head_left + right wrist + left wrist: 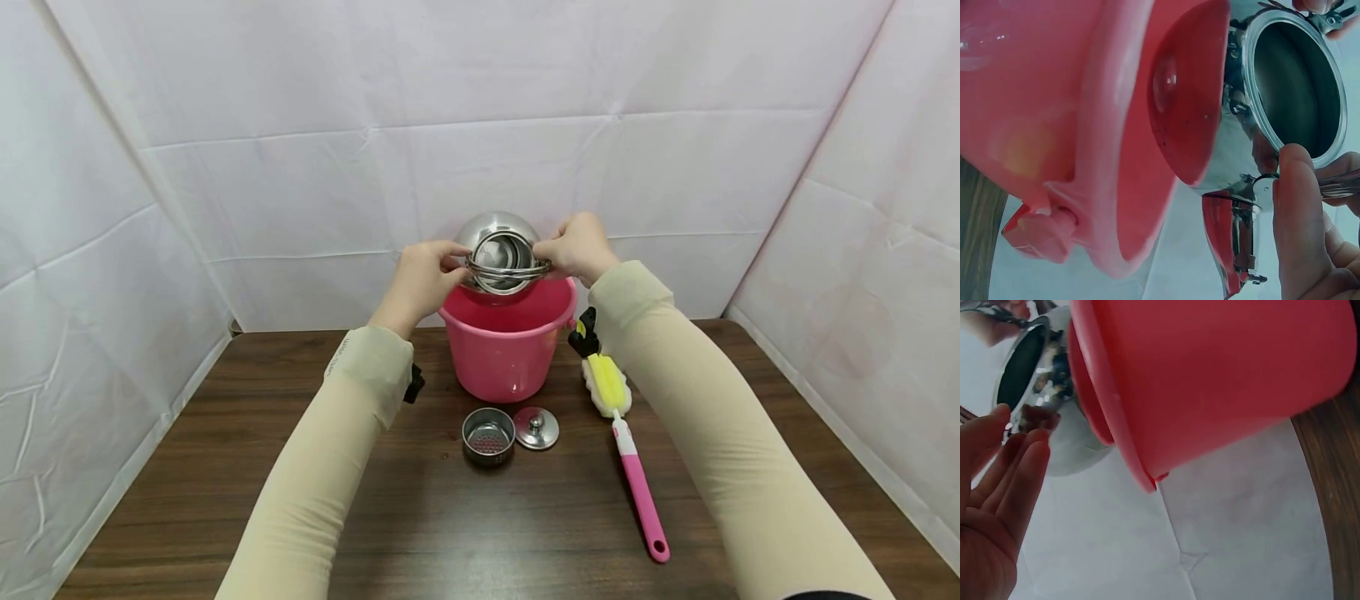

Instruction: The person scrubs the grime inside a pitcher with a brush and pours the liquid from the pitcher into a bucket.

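A shiny stainless steel teapot (491, 223) is tilted over the pink bucket (504, 367), its round mouth turned toward me. The thumb and fingers of my left hand (420, 279) pinch the left end of its metal bail handle, beside the rim. At the other end of that handle, my right hand (583, 248) grips with curled fingers. In the right wrist view the teapot's spout (1225, 240) shows near my right fingers. The left wrist view has my left hand (1007, 487) beside the mouth. The bucket's inside bottom is hidden.
In front of the bucket stand a perforated metal strainer cup (488, 437) and a knobbed metal lid (537, 428). A yellow-and-white sponge brush (633, 467) with a pink handle lies at right on the wooden table (420, 533). White cloth walls (300, 200) enclose the table.
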Action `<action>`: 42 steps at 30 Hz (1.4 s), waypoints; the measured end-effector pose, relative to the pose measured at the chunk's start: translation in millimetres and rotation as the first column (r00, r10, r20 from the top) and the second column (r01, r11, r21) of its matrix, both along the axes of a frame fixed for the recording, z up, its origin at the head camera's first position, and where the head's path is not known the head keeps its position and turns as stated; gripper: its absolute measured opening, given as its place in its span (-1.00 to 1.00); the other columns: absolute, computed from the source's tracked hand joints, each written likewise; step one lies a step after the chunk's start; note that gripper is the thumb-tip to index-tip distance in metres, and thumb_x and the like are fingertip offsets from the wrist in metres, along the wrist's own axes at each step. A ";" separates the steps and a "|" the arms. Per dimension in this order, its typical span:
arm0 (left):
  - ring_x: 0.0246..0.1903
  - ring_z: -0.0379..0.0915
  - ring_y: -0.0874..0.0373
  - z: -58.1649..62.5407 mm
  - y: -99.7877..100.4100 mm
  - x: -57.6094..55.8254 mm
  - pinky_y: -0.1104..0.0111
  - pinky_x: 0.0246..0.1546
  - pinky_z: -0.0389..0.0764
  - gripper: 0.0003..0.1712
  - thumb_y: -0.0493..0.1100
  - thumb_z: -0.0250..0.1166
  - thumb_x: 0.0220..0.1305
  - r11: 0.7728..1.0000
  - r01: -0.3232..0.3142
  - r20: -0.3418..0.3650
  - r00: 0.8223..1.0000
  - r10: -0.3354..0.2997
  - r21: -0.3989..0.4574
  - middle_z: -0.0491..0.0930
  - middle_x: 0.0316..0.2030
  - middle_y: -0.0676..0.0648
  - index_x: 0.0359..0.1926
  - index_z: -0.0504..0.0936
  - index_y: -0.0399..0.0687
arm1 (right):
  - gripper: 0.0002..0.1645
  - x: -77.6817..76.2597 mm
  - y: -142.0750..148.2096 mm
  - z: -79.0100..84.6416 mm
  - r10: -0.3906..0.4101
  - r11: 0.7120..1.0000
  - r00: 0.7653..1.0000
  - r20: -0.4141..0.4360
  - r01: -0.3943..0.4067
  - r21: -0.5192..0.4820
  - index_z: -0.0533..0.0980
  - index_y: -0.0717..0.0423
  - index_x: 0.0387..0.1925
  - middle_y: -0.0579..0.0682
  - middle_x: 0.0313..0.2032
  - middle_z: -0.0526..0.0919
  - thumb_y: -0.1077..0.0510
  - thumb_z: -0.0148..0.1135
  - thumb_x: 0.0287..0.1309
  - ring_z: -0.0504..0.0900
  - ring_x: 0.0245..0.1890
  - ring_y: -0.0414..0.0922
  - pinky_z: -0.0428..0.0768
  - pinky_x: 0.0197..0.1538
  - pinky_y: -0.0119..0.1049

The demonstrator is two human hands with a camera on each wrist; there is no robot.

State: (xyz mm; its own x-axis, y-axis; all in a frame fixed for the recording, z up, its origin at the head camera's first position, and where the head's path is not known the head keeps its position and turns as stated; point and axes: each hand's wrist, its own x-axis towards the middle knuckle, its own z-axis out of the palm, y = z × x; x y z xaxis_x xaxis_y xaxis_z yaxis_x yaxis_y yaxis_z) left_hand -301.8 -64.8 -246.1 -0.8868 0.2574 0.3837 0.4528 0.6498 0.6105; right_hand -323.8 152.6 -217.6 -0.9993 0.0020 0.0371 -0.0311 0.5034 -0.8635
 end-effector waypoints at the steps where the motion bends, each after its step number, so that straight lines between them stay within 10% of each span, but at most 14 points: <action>1: -0.29 0.64 0.05 0.1 0.1 -0.3 0.34 -0.25 0.62 -0.66 -0.29 0.24 0.23 1.000 -0.004 0.033 0.999 0.003 0.027 0.71 -0.25 -0.18 0.05 0.61 -0.14 | -0.72 0.3 -0.2 -0.6 -0.008 1.000 1.000 -0.006 0.008 0.008 0.59 0.55 -0.32 0.16 -0.51 0.67 0.32 0.18 0.01 0.64 -0.72 -0.20 0.68 -0.33 -0.20; 9: -0.23 0.64 -0.12 3.9 1.7 -0.1 0.27 -0.32 0.69 -0.60 -0.28 -0.05 0.26 0.944 -0.079 0.297 0.955 -0.020 0.320 0.63 -0.16 -0.22 0.00 0.62 -0.21 | -0.77 -0.4 -1.4 -6.1 -0.054 0.988 0.994 -0.097 0.067 0.140 0.68 0.39 -0.42 -0.02 -0.69 0.64 0.27 0.20 -0.03 0.61 -0.74 -0.24 0.67 -0.43 -0.29; 24: -0.47 0.67 0.06 9.6 10.5 -0.2 0.39 -0.43 0.68 -0.73 -0.22 0.26 0.23 0.823 -0.278 0.466 0.884 0.018 0.496 0.64 -0.41 -0.16 -0.17 0.64 -0.39 | -0.79 2.1 -6.1 -7.9 -0.050 0.982 0.990 -0.129 0.072 0.175 0.69 0.35 -0.46 -0.18 -0.84 0.54 0.26 0.20 -0.05 0.55 -0.74 -0.28 0.51 -0.60 -0.49; 34: -0.65 0.54 0.27 6.7 13.9 -2.8 0.46 -0.46 0.66 -0.71 -0.31 0.24 0.21 0.739 -0.343 0.521 0.853 -0.012 0.579 0.62 -0.22 -0.27 -0.10 0.62 -0.46 | -0.84 4.0 -7.9 -6.2 -0.056 0.997 0.998 -0.014 0.055 -0.060 0.60 0.34 -0.63 -0.04 -0.81 0.55 0.34 0.20 -0.04 0.56 -0.77 -0.25 0.68 -0.44 -0.27; 42: -0.66 0.56 0.25 4.7 13.5 -0.6 0.46 -0.47 0.65 -0.72 -0.32 0.25 0.20 0.723 -0.363 0.536 0.844 -0.012 0.588 0.63 -0.25 -0.26 -0.11 0.63 -0.45 | -0.79 3.5 -7.1 -5.0 -0.084 0.985 0.988 0.130 0.102 -0.140 0.41 0.22 -0.67 -0.02 -0.69 0.52 0.32 0.24 -0.04 0.56 -0.73 -0.26 0.64 -0.52 -0.40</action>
